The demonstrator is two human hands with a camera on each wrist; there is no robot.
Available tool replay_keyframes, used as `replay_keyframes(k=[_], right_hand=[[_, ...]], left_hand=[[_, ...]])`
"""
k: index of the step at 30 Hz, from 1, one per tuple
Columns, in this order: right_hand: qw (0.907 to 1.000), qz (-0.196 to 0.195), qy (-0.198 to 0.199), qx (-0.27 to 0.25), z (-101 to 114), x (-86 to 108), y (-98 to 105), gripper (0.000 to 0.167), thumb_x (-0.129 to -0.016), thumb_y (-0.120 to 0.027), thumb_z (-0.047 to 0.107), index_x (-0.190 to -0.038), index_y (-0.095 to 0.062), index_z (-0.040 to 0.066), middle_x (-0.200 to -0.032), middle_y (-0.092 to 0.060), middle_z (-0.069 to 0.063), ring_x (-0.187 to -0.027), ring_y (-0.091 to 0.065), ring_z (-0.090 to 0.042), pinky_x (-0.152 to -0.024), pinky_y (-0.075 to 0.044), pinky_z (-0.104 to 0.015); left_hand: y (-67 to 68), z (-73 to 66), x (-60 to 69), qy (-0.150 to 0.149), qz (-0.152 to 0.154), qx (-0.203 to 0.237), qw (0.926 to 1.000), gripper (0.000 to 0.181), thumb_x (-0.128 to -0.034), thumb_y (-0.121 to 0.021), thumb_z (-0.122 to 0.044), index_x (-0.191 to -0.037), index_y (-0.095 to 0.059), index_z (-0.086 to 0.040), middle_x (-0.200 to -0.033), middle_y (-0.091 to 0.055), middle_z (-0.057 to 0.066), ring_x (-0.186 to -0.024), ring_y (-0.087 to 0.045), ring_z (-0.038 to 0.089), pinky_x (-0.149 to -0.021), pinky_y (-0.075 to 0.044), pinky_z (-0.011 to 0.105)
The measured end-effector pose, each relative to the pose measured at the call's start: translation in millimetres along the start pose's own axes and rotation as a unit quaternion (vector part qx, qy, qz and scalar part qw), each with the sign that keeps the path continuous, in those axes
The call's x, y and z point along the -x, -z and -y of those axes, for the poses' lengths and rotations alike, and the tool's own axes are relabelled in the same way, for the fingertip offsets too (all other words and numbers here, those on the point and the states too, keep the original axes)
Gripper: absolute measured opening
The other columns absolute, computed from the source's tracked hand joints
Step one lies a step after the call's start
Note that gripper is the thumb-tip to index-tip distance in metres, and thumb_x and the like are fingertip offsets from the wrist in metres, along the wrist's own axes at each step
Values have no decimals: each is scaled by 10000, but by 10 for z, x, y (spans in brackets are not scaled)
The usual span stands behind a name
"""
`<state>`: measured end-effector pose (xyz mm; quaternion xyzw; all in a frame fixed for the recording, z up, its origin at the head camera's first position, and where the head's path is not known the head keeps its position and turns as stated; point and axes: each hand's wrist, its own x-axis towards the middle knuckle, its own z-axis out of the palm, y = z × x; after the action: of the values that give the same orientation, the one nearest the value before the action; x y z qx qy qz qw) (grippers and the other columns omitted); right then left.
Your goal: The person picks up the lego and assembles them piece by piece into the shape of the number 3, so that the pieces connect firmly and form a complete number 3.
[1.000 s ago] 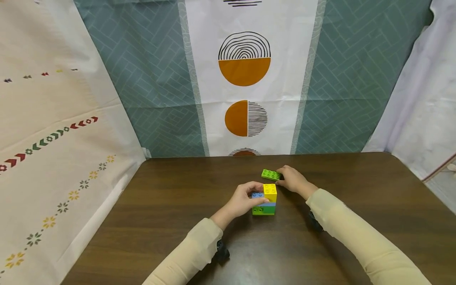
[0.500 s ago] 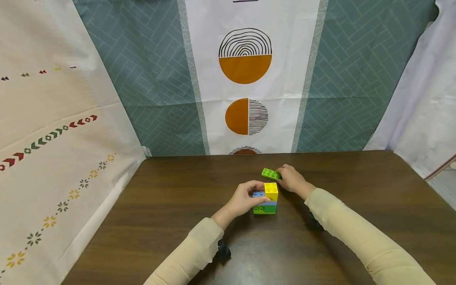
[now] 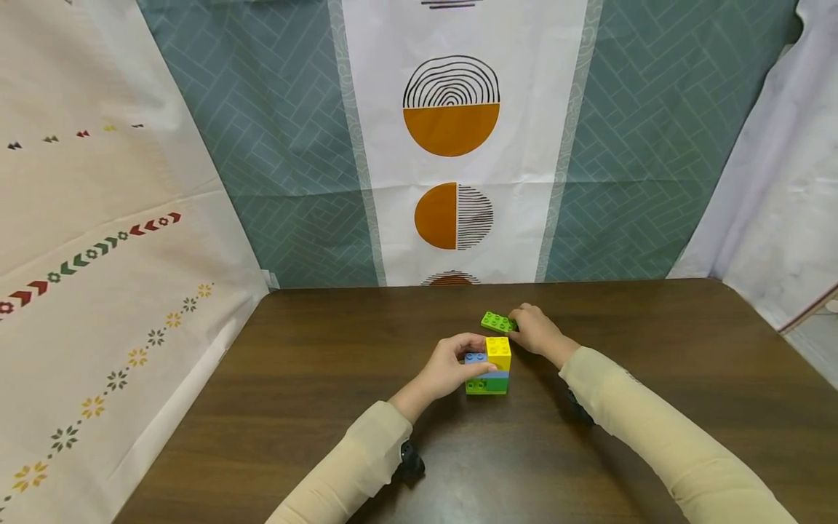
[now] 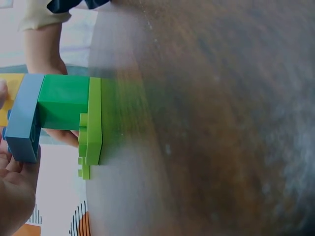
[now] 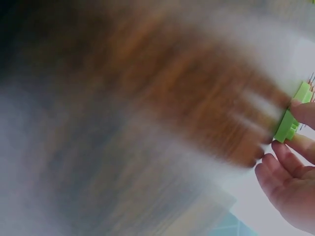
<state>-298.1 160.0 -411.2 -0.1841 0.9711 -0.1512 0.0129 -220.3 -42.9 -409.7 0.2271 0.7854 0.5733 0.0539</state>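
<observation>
My left hand (image 3: 443, 369) grips a small stack of toy building bricks, thumb on the near side, its other fingers partly hidden behind. The stack has a yellow brick (image 3: 498, 354) on top at the right, a blue brick (image 4: 22, 120) under it, a dark green brick (image 4: 66, 101) below that and a lime green plate (image 4: 95, 128) as its base. Behind the stack, my right hand (image 3: 538, 336) pinches the right end of a separate lime green studded plate (image 3: 497, 322) lying on the table. The right wrist view shows thumb and fingers at that plate (image 5: 290, 118).
Both hands work over a dark brown wooden table (image 3: 314, 378). A patterned cloth (image 3: 458, 167) hangs along its far edge. Pale cloths stand at the left (image 3: 131, 291) and right (image 3: 772, 189) sides.
Hands, stack and loose plate stay in nearly the same places. The head view shifts only slightly.
</observation>
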Motion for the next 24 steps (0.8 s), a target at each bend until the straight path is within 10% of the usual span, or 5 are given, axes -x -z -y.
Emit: replay_keyframes(k=[24], right_hand=[[9960, -630, 362, -525, -61, 159, 104, 398, -852, -687, 121, -1177, -592, -89, -1102, -596, -227, -1005, -561, -360, -878, -480, -491]], left_hand=[[-3, 1, 2, -103, -11, 1, 9999, 347, -844, -717, -100, -1158, -620, 13, -1113, -652, 156, -998, -617, 272, -809, -526, 235]])
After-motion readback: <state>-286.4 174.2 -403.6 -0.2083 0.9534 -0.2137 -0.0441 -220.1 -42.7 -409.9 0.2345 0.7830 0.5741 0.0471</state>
